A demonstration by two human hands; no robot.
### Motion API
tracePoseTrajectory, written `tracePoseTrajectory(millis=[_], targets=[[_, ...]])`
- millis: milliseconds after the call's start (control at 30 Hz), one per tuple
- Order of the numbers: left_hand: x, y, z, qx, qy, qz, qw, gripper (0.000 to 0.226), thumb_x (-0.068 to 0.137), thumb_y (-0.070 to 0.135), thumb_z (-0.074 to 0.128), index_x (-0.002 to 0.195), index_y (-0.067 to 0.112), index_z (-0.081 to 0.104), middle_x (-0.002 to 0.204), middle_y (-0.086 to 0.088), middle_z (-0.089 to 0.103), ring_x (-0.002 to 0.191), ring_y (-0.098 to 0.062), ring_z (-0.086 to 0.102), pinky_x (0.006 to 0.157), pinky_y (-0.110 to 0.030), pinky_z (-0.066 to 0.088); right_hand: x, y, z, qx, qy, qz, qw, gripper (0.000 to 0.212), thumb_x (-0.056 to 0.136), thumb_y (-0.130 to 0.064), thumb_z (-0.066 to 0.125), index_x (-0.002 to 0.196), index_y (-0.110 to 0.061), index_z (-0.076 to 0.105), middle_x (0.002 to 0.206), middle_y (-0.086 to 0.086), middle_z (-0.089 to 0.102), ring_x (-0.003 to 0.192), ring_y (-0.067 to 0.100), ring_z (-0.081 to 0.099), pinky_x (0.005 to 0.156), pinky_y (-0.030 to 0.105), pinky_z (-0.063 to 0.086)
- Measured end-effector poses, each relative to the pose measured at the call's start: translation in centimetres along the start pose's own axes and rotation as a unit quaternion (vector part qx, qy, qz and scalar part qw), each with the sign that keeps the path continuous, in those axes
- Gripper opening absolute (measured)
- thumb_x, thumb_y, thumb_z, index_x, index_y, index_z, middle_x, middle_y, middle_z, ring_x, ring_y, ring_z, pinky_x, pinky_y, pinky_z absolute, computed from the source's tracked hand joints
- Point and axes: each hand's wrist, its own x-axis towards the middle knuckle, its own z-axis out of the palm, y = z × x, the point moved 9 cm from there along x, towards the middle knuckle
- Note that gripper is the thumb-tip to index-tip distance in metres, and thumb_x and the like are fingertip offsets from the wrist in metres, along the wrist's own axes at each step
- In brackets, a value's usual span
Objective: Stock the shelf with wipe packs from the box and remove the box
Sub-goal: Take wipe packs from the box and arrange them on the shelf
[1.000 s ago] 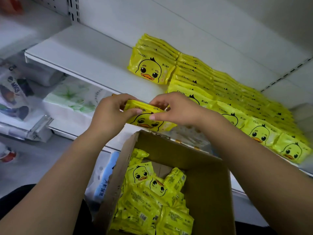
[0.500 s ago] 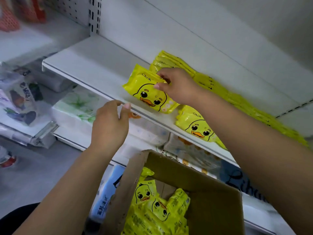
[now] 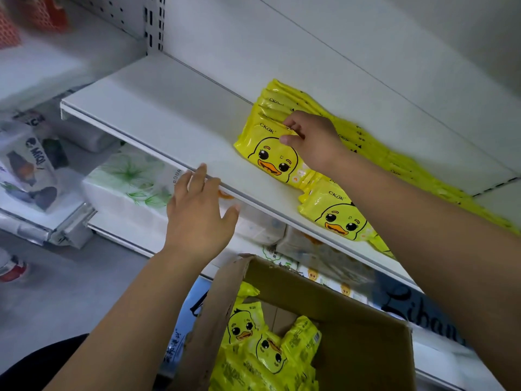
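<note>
A left hand (image 3: 197, 215), fingers loosely spread and holding nothing, has its fingertips at the front edge of a white shelf (image 3: 158, 114). To its right a yellow wipe pack (image 3: 267, 156) stands on the shelf. It leans back on a row of packs (image 3: 282, 101), with its duck face to the front and its long side along the shelf edge. The right hand (image 3: 313, 139) pinches the pack's top edge. Below, an open cardboard box (image 3: 366, 334) holds more.

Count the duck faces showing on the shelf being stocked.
2: one on the front pack the right hand pinches, one on the next row's front pack. Packs behind hide theirs.
</note>
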Motion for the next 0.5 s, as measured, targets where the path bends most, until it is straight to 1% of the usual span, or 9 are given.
tracePoseTrajectory(millis=[67, 133, 200, 300, 400, 500], targets=[[-0.1, 0.1, 0.1, 0.0, -0.003, -0.003, 1.0, 0.055, 0.097, 0.042, 0.061, 0.144, 0.016, 0.049, 0.169, -0.001, 0.016, 0.155, -0.025, 0.006, 0.119, -0.054, 0.025, 0.0, -0.3, -0.2, 0.012, 0.011, -0.007, 1.0, 0.03, 0.089, -0.015, 0.075, 0.117, -0.009, 0.067, 0.108, 0.005, 0.067, 0.098, 0.019, 0.061, 0.087, 0.028, 0.048], [-0.2, 0.3, 0.2, 0.002, -0.008, -0.002, 1.0, 0.054, 0.097, 0.041, 0.06, 0.144, 0.017, 0.049, 0.17, -0.001, 0.015, 0.156, -0.024, 0.005, 0.119, -0.053, 0.023, 0.1, -0.6, -0.4, 0.008, 0.023, -0.009, 1.0, 0.029, 0.087, -0.016, 0.077, 0.114, -0.01, 0.068, 0.102, 0.002, 0.064, 0.093, 0.018, 0.059, 0.089, 0.035, 0.051], [-0.4, 0.5, 0.4, 0.0, -0.009, 0.003, 1.0, 0.052, 0.097, 0.041, 0.06, 0.143, 0.016, 0.05, 0.169, -0.001, 0.017, 0.155, -0.023, 0.007, 0.119, -0.052, 0.024, 0.1, -0.5, -0.3, 0.005, 0.029, 0.002, 1.0, 0.032, 0.086, -0.018, 0.078, 0.116, -0.012, 0.066, 0.106, 0.003, 0.064, 0.097, 0.019, 0.059, 0.092, 0.04, 0.05], [-0.8, 1.1, 0.2, -0.014, 0.006, 0.022, 1.0, 0.052, 0.097, 0.039, 0.062, 0.141, 0.014, 0.053, 0.167, -0.002, 0.025, 0.152, -0.024, 0.014, 0.118, -0.05, 0.029, -0.9, -0.7, -1.1, -0.011, 0.061, 0.005, 0.998, 0.042, 0.086, -0.026, 0.078, 0.123, -0.014, 0.062, 0.116, 0.003, 0.063, 0.112, 0.022, 0.057, 0.095, 0.033, 0.046], [-1.4, 2.0, -0.3, -0.026, 0.019, 0.042, 0.999, 0.05, 0.097, 0.036, 0.063, 0.141, 0.013, 0.054, 0.164, -0.003, 0.031, 0.148, -0.023, 0.02, 0.114, -0.047, 0.031, -4.0, -2.2, -2.4, -0.03, 0.089, -0.037, 0.995, 0.041, 0.088, -0.03, 0.076, 0.122, -0.013, 0.063, 0.122, 0.005, 0.062, 0.119, 0.024, 0.05, 0.095, 0.031, 0.042], [-2.4, 2.4, -0.5, -0.016, 0.027, 0.064, 0.997, 0.042, 0.097, 0.033, 0.064, 0.134, 0.014, 0.059, 0.16, -0.007, 0.038, 0.147, -0.027, 0.027, 0.112, -0.047, 0.034, -8.8, -3.0, -2.9, -0.012, 0.081, -0.057, 0.995, 0.039, 0.09, -0.032, 0.073, 0.123, -0.013, 0.063, 0.126, 0.005, 0.06, 0.124, 0.024, 0.046, 0.093, 0.022, 0.032]])
